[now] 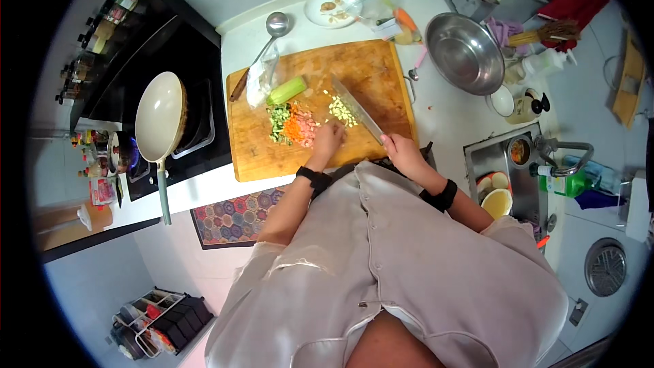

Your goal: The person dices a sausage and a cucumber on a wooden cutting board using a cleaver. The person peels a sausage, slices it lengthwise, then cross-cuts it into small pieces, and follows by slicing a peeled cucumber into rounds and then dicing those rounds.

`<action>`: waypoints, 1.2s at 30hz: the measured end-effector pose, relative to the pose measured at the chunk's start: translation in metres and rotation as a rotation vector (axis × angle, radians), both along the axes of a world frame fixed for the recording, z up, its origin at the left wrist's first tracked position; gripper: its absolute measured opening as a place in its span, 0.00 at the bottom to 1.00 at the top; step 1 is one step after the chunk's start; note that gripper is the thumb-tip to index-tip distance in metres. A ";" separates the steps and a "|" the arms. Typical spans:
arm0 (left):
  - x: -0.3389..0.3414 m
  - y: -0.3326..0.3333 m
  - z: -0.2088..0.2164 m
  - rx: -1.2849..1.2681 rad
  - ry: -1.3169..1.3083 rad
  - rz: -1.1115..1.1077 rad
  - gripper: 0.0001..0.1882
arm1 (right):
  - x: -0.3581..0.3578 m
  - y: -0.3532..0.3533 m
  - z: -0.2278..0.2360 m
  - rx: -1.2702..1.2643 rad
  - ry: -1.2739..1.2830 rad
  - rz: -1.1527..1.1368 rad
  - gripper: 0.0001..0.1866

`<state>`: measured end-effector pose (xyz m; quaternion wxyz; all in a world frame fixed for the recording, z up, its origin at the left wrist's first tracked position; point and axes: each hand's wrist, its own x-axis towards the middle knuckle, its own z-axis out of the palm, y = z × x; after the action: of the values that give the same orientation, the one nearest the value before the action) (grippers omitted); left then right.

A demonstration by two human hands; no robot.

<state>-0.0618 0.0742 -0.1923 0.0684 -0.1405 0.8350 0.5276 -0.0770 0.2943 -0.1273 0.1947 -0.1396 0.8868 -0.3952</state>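
My right hand (pixel 403 153) is wrapped round the handle of a kitchen knife (pixel 358 110). Its broad blade lies slantwise over the wooden cutting board (pixel 255 158), pointing away from me. Beside the blade is a small pile of pale yellow-green diced pieces (pixel 343 112). My left hand (pixel 329 138) is at the near side of that pile with its fingers curled; whatever they may hold is hidden. To its left lie little heaps of diced green vegetable (pixel 279 123), diced orange carrot (pixel 294 127) and diced pink pieces (pixel 306 133). A cut length of light green vegetable (pixel 287 90) rests behind them.
A ladle (pixel 277 24) and a crumpled clear plastic bag (pixel 259 85) sit at the board's left edge. Behind it stands a white plate (pixel 313 9) with scraps. A steel bowl (pixel 465 54) is right, near the sink (pixel 477 160). A pan (pixel 161 116) sits on the stove.
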 end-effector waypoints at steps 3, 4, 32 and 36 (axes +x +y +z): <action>-0.013 0.009 0.003 -0.018 -0.027 -0.009 0.10 | 0.001 0.009 0.011 0.025 0.049 0.025 0.24; -0.016 0.012 0.004 -0.045 -0.042 -0.009 0.10 | 0.001 0.011 0.017 0.027 0.040 0.039 0.25; -0.047 0.022 0.003 -0.613 0.355 -0.064 0.09 | -0.002 0.023 0.014 0.158 0.024 0.019 0.25; -0.048 0.004 -0.004 -0.657 0.384 -0.031 0.10 | -0.004 0.030 0.000 0.080 -0.017 -0.048 0.25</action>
<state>-0.1101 0.0778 -0.1963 -0.1303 -0.0407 0.9593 0.2473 -0.0809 0.3238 -0.1277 0.1982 -0.1069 0.9033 -0.3652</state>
